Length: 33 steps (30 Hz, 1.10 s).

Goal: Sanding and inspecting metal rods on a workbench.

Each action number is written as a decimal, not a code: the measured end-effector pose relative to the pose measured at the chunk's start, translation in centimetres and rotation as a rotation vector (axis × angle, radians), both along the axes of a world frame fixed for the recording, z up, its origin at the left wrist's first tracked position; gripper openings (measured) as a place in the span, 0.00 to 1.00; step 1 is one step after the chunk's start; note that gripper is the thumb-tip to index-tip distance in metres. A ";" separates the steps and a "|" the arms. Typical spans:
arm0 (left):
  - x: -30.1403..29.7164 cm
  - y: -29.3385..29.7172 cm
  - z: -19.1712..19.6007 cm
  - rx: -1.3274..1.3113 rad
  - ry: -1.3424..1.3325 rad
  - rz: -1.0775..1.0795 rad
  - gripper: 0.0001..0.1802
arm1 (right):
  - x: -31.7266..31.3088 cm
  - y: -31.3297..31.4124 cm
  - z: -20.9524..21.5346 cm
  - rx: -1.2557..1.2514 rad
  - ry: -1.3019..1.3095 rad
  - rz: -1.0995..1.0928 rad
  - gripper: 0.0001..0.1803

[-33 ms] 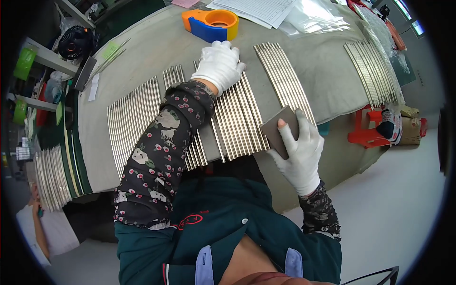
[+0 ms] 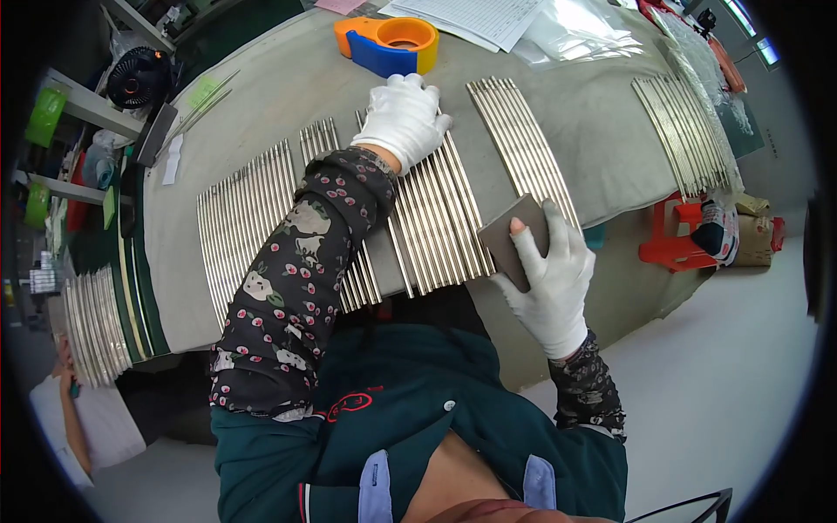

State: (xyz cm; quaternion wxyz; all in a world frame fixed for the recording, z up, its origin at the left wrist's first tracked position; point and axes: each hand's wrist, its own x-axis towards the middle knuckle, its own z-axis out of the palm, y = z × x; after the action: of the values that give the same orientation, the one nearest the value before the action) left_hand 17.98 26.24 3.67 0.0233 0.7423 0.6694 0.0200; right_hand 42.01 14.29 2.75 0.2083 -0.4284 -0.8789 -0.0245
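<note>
My left hand (image 2: 405,122), in a white glove, lies over the far ends of a row of shiny metal rods (image 2: 440,222). Its fingers curl down over the rods, and their tips are hidden. To the right, my right hand (image 2: 558,283) wears a white glove with one bare fingertip showing. It grips a flat grey-brown rectangular block (image 2: 513,242) between thumb and fingers. The block is tilted beside the near ends of the middle rods and overlaps the lower part of another rod group (image 2: 521,144).
More rods (image 2: 248,227) lie left, partly under my left forearm, and another bundle (image 2: 680,135) lies far right. An orange and blue tape dispenser (image 2: 392,48), papers (image 2: 479,19) and clear plastic bags (image 2: 580,33) sit at the back. A red stool (image 2: 671,248) stands beyond the table's right edge.
</note>
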 end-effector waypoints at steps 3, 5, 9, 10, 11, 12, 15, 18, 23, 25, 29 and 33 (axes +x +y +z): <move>0.0 0.0 -0.7 0.086 -0.052 0.092 0.27 | 0.1 -0.2 0.0 -0.008 0.005 0.008 0.51; -0.3 -0.1 -0.7 0.079 -0.068 0.123 0.30 | 0.1 -0.2 -0.3 0.004 0.011 0.012 0.51; -0.5 0.4 -0.3 0.022 -0.104 0.139 0.32 | 0.0 -0.2 -0.5 0.032 0.012 -0.002 0.51; -0.5 0.5 -0.4 0.023 -0.116 0.141 0.33 | 0.0 -0.2 -0.5 0.034 0.015 -0.004 0.51; -0.5 0.6 -0.6 0.023 -0.127 0.144 0.35 | 0.0 -0.3 -0.6 0.031 0.011 -0.009 0.51; -0.6 0.7 -0.6 0.023 -0.126 0.141 0.35 | 0.0 -0.3 -0.6 0.026 0.005 -0.015 0.50; -1.1 1.0 -0.8 0.035 -0.174 0.157 0.34 | 0.0 -0.3 -1.0 0.058 0.053 0.000 0.51; -1.2 1.0 -1.0 0.070 -0.248 0.170 0.33 | 0.1 -0.5 -1.3 0.058 0.065 -0.003 0.52; -1.8 0.9 -0.8 0.323 -0.456 0.016 0.26 | 0.5 -0.5 -2.4 0.120 0.133 0.010 0.55; -0.5 -0.3 1.1 -0.026 -1.310 0.178 0.27 | 0.7 -0.5 -2.8 0.138 0.159 0.007 0.56; 0.7 -1.9 2.5 0.015 -1.476 0.170 0.28 | 0.8 -0.3 -2.9 0.155 0.172 -0.011 0.55; 0.5 -2.1 2.0 0.046 -1.564 0.163 0.27 | 0.5 0.0 -1.3 0.109 0.173 -0.025 0.50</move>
State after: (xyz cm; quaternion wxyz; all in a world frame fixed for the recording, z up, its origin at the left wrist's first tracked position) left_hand 18.48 24.14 5.70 0.4706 0.4616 0.5106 0.5521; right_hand 42.47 14.24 1.47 0.3062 -0.4277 -0.8496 -0.0378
